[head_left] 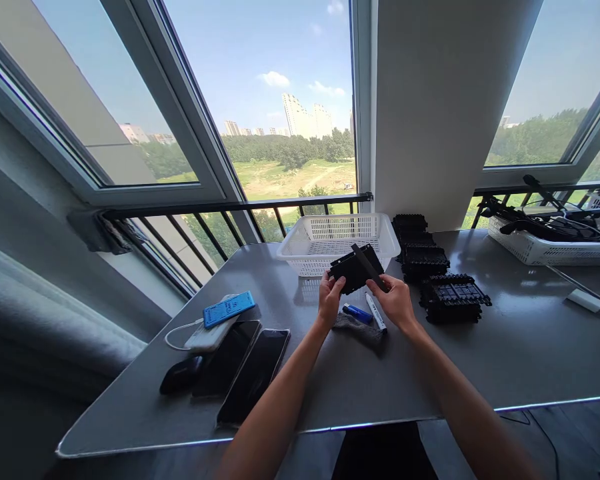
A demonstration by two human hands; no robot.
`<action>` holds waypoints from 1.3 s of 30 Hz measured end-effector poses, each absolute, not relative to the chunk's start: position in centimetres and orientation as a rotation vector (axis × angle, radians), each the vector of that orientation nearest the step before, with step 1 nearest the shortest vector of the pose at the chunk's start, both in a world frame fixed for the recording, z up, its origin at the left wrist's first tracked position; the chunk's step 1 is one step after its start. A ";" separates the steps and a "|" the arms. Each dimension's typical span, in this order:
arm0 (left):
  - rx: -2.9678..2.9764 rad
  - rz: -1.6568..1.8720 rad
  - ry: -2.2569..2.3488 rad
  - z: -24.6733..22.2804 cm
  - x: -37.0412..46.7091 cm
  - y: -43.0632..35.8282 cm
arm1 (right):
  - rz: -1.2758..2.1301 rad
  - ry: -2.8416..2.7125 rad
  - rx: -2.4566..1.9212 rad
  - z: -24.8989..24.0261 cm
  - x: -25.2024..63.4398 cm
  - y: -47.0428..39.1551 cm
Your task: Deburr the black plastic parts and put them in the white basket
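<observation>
In the head view my left hand (330, 300) pinches a flat black plastic panel (349, 272) by its lower left edge. A long dark flat strip (366, 264) lies slantwise across the panel, and my right hand (396, 301) grips its lower end. Whether the right fingers also touch the panel, I cannot tell. Both hands are raised above the table, in front of a white basket. Below them are a blue marker (357, 313), a white marker (376, 312) and a crumpled grey cloth (363, 333).
The white basket (300, 259) stands behind my hands. Stacks of black plastic parts (453, 299) sit to the right. Farther right are a cable-filled basket (545, 252) and a white charger (586, 301). Phones (257, 373), a power bank (207, 338) and a mouse (181, 375) lie left.
</observation>
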State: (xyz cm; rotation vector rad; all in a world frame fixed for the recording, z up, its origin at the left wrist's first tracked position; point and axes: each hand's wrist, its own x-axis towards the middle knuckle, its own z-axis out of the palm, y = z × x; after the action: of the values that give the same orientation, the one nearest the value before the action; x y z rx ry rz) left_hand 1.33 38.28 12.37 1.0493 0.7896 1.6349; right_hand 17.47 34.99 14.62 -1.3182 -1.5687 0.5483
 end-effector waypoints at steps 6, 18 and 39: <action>1.140 1.584 0.763 12.3 2.4 37.4 | 0.654 -1.492 -1.273 14.6 17.3 34.8; 1.354 1.501 0.695 12.7 2.7 36.6 | 1.039 -1.424 -1.012 14.3 17.5 35.4; 1.241 1.867 1.037 12.0 1.3 38.8 | 1.112 -1.535 -0.963 14.6 17.2 35.0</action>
State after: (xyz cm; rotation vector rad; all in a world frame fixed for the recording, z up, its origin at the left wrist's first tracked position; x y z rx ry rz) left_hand 1.29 38.79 12.02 1.2410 1.0365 1.8667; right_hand 17.21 35.05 14.57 -0.9629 -1.5346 1.1119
